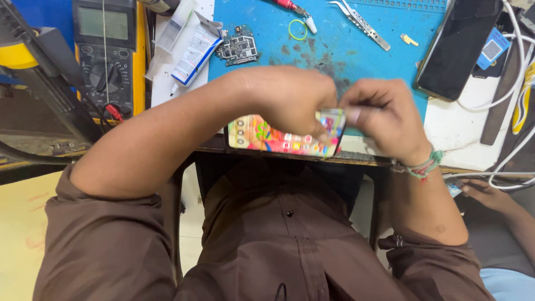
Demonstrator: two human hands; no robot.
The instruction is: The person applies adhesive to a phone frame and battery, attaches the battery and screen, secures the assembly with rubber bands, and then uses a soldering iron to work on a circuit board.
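Glossy glass lights up between my hands: one phone (278, 138), a flat dark-edged slab with its bright screen full of small coloured icons, held at the near edge of the counter (462, 128). My left hand (290, 100) closes over its middle from above, fingers curled down on the screen. My right hand (384, 114) pinches its right end between thumb and fingertips; a woven thread band sits at that wrist. Behind lies a blue rubbery mat (356, 50), stained dark at the centre. On it I count one bare green circuit board (238, 45), one pair of steel tweezers (361, 23), one thin yellow-green ring (297, 29). A second phone (457, 47), screen black, rests at the mat's right edge, beside white cables (518, 67). One yellow meter (106, 53) stands far left. Another person's hand (485, 192) shows lower right.
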